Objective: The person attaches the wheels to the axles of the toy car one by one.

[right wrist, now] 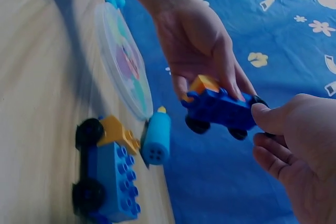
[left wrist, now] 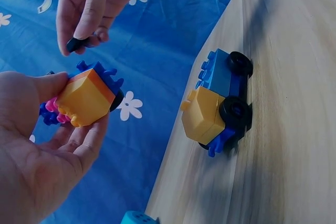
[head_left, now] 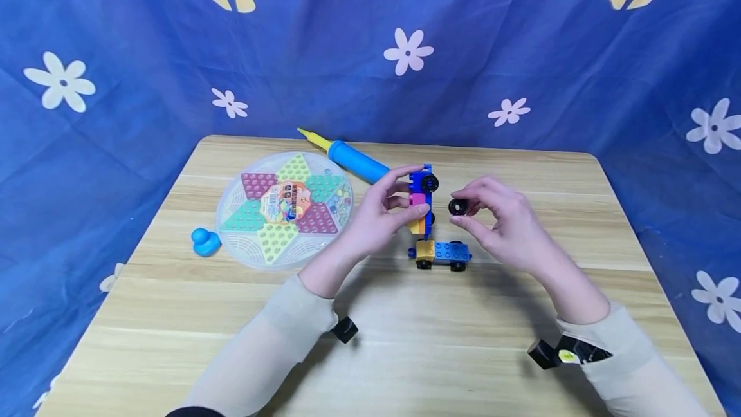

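Note:
My left hand (head_left: 370, 224) grips a toy block car (head_left: 418, 201) above the table, tipped so its underside faces right. Its base is blue, with pink and yellow-orange blocks; black wheels (right wrist: 197, 124) show along one side in the right wrist view. A small black wheel (head_left: 458, 206) is pinched between the thumb and fingers of my right hand (head_left: 512, 224), a short gap right of the car in the head view. Below both hands, a second toy car (head_left: 446, 252) with a yellow block, a blue block and black wheels stands on the table.
A round Chinese checkers board (head_left: 231, 243) lies left of the hands, with a small blue rubber duck (head_left: 205, 242) beside it. Behind them rests a blue hand pump (head_left: 356, 161) with a yellow nozzle. A blue flowered cloth (head_left: 347, 50) hangs beyond the wooden table (head_left: 405, 352).

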A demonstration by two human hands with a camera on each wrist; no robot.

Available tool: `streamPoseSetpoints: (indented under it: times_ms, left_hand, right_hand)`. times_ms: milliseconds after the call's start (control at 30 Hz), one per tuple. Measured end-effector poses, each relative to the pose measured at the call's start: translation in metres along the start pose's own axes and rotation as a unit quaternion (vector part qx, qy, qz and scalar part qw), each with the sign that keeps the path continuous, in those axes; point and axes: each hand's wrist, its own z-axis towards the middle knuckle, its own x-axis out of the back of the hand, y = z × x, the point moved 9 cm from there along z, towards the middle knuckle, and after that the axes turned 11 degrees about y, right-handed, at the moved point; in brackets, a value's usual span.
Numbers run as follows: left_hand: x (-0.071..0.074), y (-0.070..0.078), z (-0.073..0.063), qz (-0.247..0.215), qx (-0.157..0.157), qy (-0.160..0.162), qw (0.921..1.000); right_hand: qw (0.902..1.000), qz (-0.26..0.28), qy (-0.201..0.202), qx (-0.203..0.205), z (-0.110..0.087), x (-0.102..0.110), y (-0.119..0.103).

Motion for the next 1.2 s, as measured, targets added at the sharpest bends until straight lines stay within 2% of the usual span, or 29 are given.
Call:
streamPoseSetpoints:
  times_ms: [267, 533, 800, 1033, 1200]
  left_hand:
    - [-0.001, 0.003, 0.001, -0.013, -0.006, 0.004, 0.9999]
    - [-0.002, 0.007, 0.001, -0.015, -0.016, 0.011, 0.9997]
    - [0.0, 0.008, -0.001, -0.035, -0.018, 0.027, 0.9989]
    - [0.0, 0.006, 0.0, -0.03, -0.018, 0.034, 0.9988]
    - [0.001, 0.006, 0.0, -0.03, -0.011, 0.038, 0.9987]
  right_hand:
    - [0.9991, 0.04, -0.006, 0.016, -0.002, -0.016, -0.013]
    - [0.9996, 0.03, 0.003, 0.003, -0.004, -0.027, -0.016]
    - [0.9994, 0.025, 0.024, -0.005, -0.005, -0.029, -0.014]
    - [0.9982, 0.055, 0.023, -0.002, -0.005, -0.032, -0.016]
    - [0.9983, 0.051, 0.028, 0.006, -0.003, -0.034, -0.017]
